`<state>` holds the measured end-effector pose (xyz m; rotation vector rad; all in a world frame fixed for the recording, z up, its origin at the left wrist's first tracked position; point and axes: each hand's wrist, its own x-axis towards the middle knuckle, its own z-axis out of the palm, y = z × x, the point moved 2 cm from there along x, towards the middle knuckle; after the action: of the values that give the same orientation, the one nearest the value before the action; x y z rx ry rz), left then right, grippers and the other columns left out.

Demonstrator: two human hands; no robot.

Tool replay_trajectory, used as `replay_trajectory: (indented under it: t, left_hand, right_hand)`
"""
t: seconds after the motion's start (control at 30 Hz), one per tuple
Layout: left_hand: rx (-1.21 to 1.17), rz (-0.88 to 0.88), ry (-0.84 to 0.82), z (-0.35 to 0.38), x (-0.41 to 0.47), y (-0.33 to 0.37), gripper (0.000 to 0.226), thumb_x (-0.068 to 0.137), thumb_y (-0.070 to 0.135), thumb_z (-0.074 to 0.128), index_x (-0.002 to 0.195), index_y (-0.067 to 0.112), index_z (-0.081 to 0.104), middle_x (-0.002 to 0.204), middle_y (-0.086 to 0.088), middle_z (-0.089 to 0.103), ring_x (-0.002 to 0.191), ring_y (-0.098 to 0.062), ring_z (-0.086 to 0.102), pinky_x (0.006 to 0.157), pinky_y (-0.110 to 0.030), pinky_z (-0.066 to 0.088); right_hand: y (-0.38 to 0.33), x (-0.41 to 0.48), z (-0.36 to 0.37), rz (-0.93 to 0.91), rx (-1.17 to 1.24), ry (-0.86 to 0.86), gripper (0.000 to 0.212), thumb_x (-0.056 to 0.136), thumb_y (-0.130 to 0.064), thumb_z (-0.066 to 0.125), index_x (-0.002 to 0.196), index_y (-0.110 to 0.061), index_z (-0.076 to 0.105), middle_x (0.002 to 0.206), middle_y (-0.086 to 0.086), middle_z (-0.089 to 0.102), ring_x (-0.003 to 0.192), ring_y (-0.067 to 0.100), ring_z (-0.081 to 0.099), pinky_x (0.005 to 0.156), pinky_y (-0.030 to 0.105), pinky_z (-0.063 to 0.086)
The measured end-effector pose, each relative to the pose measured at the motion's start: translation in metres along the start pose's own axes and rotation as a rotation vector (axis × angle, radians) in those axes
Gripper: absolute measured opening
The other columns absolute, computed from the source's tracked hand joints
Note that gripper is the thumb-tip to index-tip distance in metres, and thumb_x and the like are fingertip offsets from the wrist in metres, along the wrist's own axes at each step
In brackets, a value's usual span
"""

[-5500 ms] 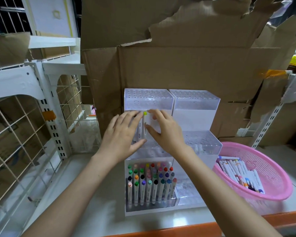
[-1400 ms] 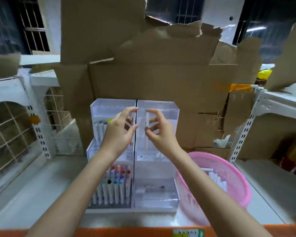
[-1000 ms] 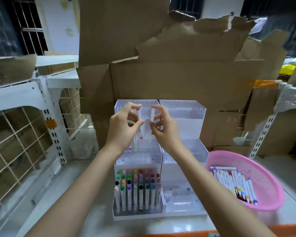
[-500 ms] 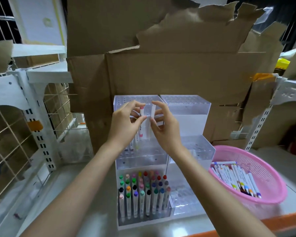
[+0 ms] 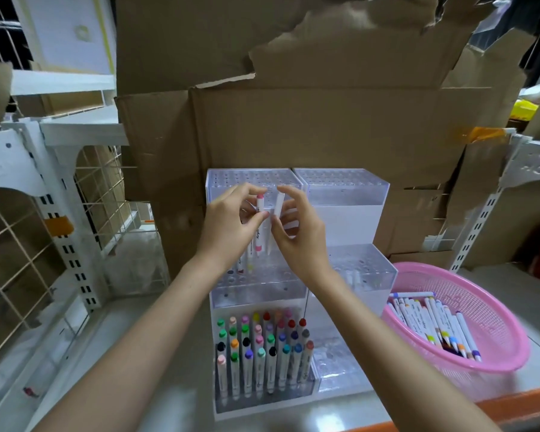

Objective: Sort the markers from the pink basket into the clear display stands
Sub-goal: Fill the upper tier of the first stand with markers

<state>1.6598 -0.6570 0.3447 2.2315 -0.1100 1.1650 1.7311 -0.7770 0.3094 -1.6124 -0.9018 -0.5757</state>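
Two clear tiered display stands (image 5: 340, 194) stand side by side against the cardboard. The left stand's lowest tier is full of coloured markers (image 5: 262, 347), and a few more stand in its middle tier. My left hand (image 5: 228, 226) pinches an upright white marker with a pink cap (image 5: 258, 226) over the left stand's middle tier. Close beside it, my right hand (image 5: 300, 235) pinches another white marker (image 5: 277, 210), held upright too. The pink basket (image 5: 496, 322) at the right holds several markers lying flat.
Torn cardboard boxes (image 5: 293, 104) rise behind the stands. A white wire shelving unit (image 5: 53, 213) stands at the left and a white shelf bracket (image 5: 487, 219) at the right. The shelf's orange front edge (image 5: 518, 400) runs along the bottom right.
The view has shifted, so the stands now sit lower and more central in the frame. Both hands still hold their markers upright over the left stand's middle tier, the left hand's marker slightly lower.
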Motion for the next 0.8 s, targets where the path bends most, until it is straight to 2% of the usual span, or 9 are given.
replay_trajectory:
  t: [0.23,0.33,0.5,0.6,0.67,0.8]
  left_hand:
    - [0.069,0.052,0.003,0.0012,-0.0039,0.0010,0.034,0.078,0.011,0.076,0.110,0.013,0.064,0.095,0.002,0.064,0.079,-0.005,0.060,0.073,-0.002,0.045]
    - [0.077,0.049,-0.010,0.0013,-0.0034,0.0006,0.035,0.078,0.012,0.076,0.111,0.014,0.064,0.095,0.001,0.066,0.081,-0.008,0.063,0.075,-0.007,0.047]
    - [0.102,0.043,-0.017,0.0009,-0.0026,0.0008,0.034,0.078,0.014,0.076,0.111,0.015,0.064,0.096,0.001,0.067,0.083,-0.011,0.064,0.076,-0.028,0.057]
    - [0.132,0.059,-0.031,0.0004,-0.0034,0.0005,0.034,0.078,0.015,0.076,0.110,0.016,0.064,0.097,0.001,0.067,0.083,-0.012,0.065,0.074,-0.034,0.058]
    - [0.123,0.050,-0.031,-0.0006,-0.0027,0.0014,0.033,0.078,0.016,0.076,0.109,0.017,0.064,0.096,0.002,0.067,0.082,-0.010,0.065,0.073,-0.032,0.058]
    - [0.062,0.053,-0.005,-0.0008,0.0021,0.0067,0.032,0.079,0.014,0.076,0.109,0.017,0.065,0.094,0.007,0.064,0.078,-0.006,0.062,0.071,-0.017,0.055]
  right_hand:
    - [0.0016,-0.0010,-0.0014,-0.028,-0.022,-0.002,0.043,0.087,-0.005,0.065,0.127,-0.015,0.052,0.086,-0.017,0.051,0.069,0.006,0.055,0.060,0.012,0.045]
    - [0.0018,-0.0017,-0.0016,-0.030,-0.024,0.002,0.043,0.087,-0.004,0.065,0.127,-0.015,0.052,0.086,-0.017,0.051,0.068,0.005,0.054,0.060,0.011,0.045]
    - [0.0010,-0.0025,-0.0020,-0.025,-0.022,0.003,0.043,0.087,-0.005,0.065,0.126,-0.016,0.052,0.084,-0.009,0.053,0.067,0.007,0.054,0.059,0.012,0.045]
    - [0.0003,-0.0029,-0.0027,-0.019,-0.021,0.009,0.043,0.087,-0.005,0.065,0.126,-0.016,0.052,0.084,-0.008,0.053,0.067,0.009,0.055,0.059,0.012,0.046]
    - [-0.0003,-0.0030,-0.0032,-0.024,-0.023,0.015,0.043,0.087,-0.005,0.065,0.126,-0.016,0.052,0.084,-0.006,0.054,0.068,0.009,0.055,0.060,0.013,0.047]
    - [-0.0007,-0.0030,-0.0029,-0.038,-0.038,0.020,0.041,0.088,-0.006,0.064,0.126,-0.016,0.052,0.084,-0.005,0.055,0.069,0.008,0.056,0.061,0.016,0.050]
